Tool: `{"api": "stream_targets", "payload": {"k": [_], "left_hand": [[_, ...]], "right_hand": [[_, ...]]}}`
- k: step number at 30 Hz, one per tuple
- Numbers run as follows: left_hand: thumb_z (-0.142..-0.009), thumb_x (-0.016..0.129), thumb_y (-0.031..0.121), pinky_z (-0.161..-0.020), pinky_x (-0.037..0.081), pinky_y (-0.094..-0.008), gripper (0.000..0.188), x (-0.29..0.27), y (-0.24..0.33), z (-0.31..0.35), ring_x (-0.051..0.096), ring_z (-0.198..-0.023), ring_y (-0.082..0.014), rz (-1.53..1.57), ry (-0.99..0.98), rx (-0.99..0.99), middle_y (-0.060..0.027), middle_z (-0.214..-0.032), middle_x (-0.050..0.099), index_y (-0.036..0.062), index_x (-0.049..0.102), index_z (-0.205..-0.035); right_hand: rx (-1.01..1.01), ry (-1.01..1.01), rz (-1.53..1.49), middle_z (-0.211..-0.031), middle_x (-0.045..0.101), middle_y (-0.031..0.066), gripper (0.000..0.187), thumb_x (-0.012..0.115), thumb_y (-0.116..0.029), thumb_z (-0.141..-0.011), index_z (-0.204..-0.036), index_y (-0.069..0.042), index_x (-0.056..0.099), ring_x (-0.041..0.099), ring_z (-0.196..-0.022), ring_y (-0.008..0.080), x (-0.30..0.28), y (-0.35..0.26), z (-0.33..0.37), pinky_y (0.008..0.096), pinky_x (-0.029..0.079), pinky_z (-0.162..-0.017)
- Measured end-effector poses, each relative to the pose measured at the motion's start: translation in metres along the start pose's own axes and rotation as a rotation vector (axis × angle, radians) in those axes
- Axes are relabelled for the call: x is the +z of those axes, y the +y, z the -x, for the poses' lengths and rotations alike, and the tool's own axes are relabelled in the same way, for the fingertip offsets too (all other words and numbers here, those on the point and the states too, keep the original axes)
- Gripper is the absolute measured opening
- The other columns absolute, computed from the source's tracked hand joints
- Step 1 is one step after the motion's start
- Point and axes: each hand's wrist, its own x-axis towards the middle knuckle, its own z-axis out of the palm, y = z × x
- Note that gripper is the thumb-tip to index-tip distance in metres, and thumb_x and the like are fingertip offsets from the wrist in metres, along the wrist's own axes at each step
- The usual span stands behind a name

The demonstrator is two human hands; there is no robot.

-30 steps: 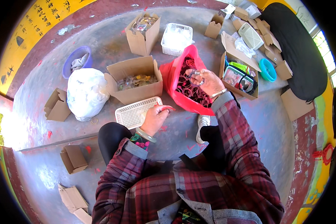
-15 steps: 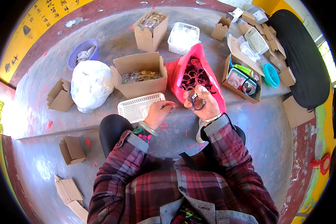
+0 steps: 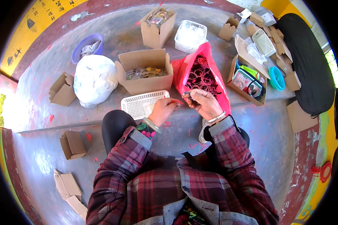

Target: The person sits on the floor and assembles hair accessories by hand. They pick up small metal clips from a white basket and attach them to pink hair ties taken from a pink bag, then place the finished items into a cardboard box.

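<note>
Red band pinched between left hand and right hand; pink bag just ahead, nearer the right.

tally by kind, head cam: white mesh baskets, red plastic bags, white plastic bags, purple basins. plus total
White mesh baskets: 3
Red plastic bag: 1
White plastic bag: 1
Purple basin: 1
Total: 6
</note>
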Motion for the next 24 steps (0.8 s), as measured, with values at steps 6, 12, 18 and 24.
{"api": "stream_targets", "payload": {"k": [6,12,18,24], "left_hand": [[-0.087,0.046,0.006,-0.078,0.048,-0.0227,0.023,-0.003,0.003,-0.001,0.060,-0.083,-0.0128,0.173,-0.107,-0.196,-0.0089,-0.092,0.063,-0.0067,0.060,-0.100],[-0.086,0.048,0.006,-0.077,0.047,-0.0225,0.022,0.000,-0.007,-0.001,0.060,-0.084,-0.0119,0.234,-0.092,-0.226,-0.0092,-0.094,0.063,-0.0064,0.059,-0.102],[-0.085,0.052,0.007,-0.071,0.048,-0.0221,0.021,0.004,-0.010,-0.002,0.059,-0.077,-0.0109,0.119,-0.102,-0.208,-0.0068,-0.086,0.064,-0.0060,0.061,-0.099],[-0.082,0.056,0.009,-0.061,0.044,-0.0222,0.018,0.009,-0.010,-0.002,0.055,-0.067,-0.0087,-0.099,-0.139,-0.253,-0.0046,-0.075,0.063,-0.0043,0.065,-0.090]], "right_hand": [[-0.121,0.062,0.526,-0.080,0.062,0.0007,0.011,0.062,-0.007,-0.082,-0.091,-0.002,0.065,0.053,-0.070,0.0063,-0.009,0.008,-0.007,0.0208,0.042,-0.062],[-0.164,0.065,0.734,-0.075,0.059,-0.0004,0.003,0.062,-0.001,-0.078,-0.081,-0.001,0.062,0.051,-0.069,0.0049,0.000,0.009,-0.005,0.0217,0.041,-0.059],[-0.409,0.062,1.104,-0.072,0.060,0.0083,0.008,0.065,-0.003,-0.070,-0.078,-0.002,0.062,0.056,-0.063,0.0165,-0.003,0.013,-0.006,0.0278,0.043,-0.057],[-0.345,0.122,1.104,-0.066,0.057,0.0068,0.011,0.066,-0.003,-0.069,-0.078,0.000,0.062,0.055,-0.061,0.0124,0.006,0.022,-0.006,0.0261,0.043,-0.056]]}}
